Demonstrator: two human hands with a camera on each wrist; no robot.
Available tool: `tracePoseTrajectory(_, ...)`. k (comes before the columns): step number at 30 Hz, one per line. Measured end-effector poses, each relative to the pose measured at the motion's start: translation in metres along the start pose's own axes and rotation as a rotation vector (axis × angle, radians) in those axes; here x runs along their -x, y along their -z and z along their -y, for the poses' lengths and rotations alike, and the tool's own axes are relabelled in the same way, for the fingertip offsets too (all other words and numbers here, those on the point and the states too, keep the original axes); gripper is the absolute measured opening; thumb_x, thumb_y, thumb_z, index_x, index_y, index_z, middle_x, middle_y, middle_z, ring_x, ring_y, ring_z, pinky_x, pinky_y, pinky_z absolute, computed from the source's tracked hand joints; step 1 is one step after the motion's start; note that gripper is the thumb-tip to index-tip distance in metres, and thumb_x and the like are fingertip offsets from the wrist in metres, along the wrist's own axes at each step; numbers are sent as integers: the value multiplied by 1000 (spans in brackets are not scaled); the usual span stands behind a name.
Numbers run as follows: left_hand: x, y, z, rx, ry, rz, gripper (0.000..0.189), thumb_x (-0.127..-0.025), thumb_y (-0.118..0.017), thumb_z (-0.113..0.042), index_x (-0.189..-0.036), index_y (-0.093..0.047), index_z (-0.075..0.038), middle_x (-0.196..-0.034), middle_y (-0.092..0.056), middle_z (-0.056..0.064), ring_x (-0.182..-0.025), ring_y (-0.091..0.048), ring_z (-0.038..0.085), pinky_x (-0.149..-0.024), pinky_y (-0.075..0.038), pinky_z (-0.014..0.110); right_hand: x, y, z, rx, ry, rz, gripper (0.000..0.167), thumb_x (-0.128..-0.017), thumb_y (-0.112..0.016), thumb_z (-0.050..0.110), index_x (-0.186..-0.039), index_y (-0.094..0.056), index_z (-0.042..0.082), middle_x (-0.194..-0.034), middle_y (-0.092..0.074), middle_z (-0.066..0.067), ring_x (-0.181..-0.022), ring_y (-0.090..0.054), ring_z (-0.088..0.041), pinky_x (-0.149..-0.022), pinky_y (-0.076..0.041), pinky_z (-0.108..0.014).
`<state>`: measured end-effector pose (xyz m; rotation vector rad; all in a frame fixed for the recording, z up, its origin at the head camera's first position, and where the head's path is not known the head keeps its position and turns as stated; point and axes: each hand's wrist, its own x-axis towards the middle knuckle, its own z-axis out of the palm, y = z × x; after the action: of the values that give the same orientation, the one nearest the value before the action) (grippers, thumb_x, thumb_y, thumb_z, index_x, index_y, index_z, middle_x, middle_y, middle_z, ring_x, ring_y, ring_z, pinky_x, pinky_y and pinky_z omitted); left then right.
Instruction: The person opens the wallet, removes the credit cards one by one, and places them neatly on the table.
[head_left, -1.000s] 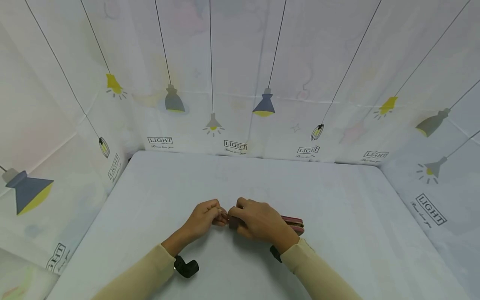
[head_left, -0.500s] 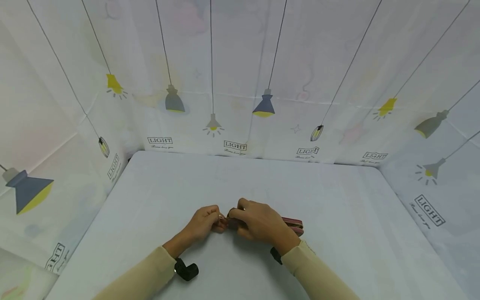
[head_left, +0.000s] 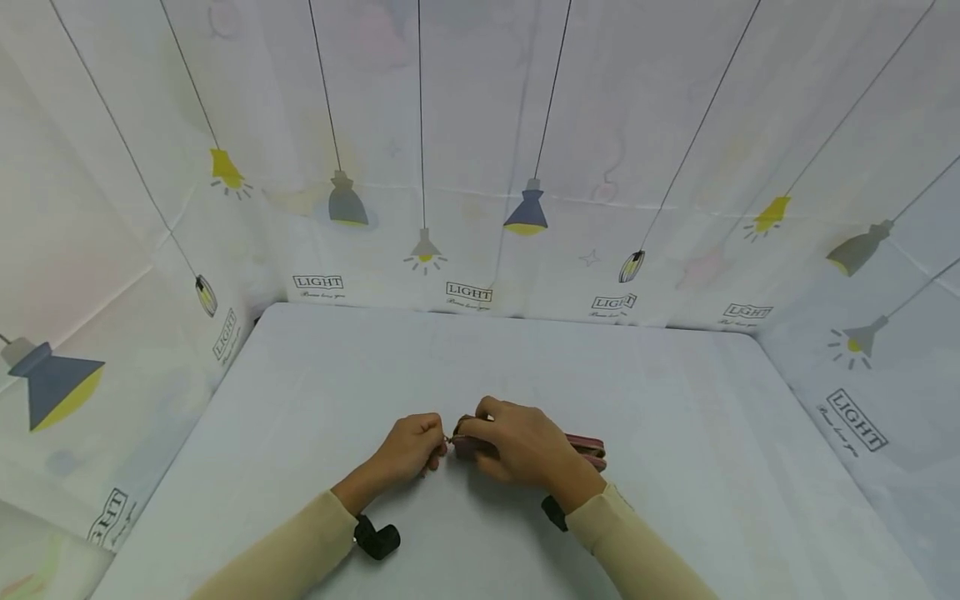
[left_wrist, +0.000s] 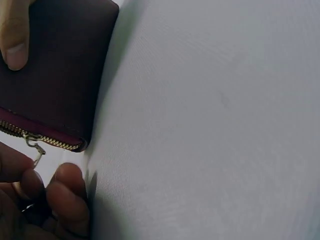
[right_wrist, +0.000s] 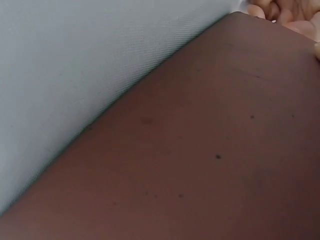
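A brownish-red zip-around wallet (head_left: 588,444) stands on its edge on the table, its far right end parted along the zip in the head view. My right hand (head_left: 521,442) grips it from above, covering its middle; the thumb presses on the wallet's dark side (left_wrist: 60,65) in the left wrist view. At the wallet's left end, my left hand (head_left: 408,446) pinches the small gold zipper pull (left_wrist: 38,152) between thumb and finger, the other fingers curled. Gold teeth run along that edge. The wallet's brown face (right_wrist: 175,150) fills most of the right wrist view.
A white cloth covers the table (head_left: 675,400). Behind it and at both sides hang pale curtains (head_left: 465,125) printed with lamps. A black wrist camera (head_left: 377,540) sits below the left wrist, and another (head_left: 553,512) below the right.
My left hand has turned and drawn slightly down and left, so the zipper pull shows between it and the wallet. The right hand and the wallet have stayed nearly still.
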<state>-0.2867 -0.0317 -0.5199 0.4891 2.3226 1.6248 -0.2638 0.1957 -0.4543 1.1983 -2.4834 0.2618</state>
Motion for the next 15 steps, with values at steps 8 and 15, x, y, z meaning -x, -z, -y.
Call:
tracePoseTrajectory(8, -1, 0, -6, -208, -23, -47, 32, -97, -52, -6, -66, -51, -11, -59, -46, -7, -55, -39, 9, -53, -32, 23, 13, 5, -5, -1, -32, -51, 32, -85, -83, 27, -115, -76, 28, -105, -68, 2, -72, -61, -7, -57, -54, -27)
tracePoseTrajectory(15, -1, 0, -5, -424, -95, -52, 35, -99, -53, -8, -65, -50, -16, -69, -46, -3, -62, -40, 12, -59, -33, 26, 28, 16, -13, -16, -121, -37, 39, -84, -85, 36, -121, -77, 27, -110, -67, 4, -77, -63, -7, -61, -55, -29)
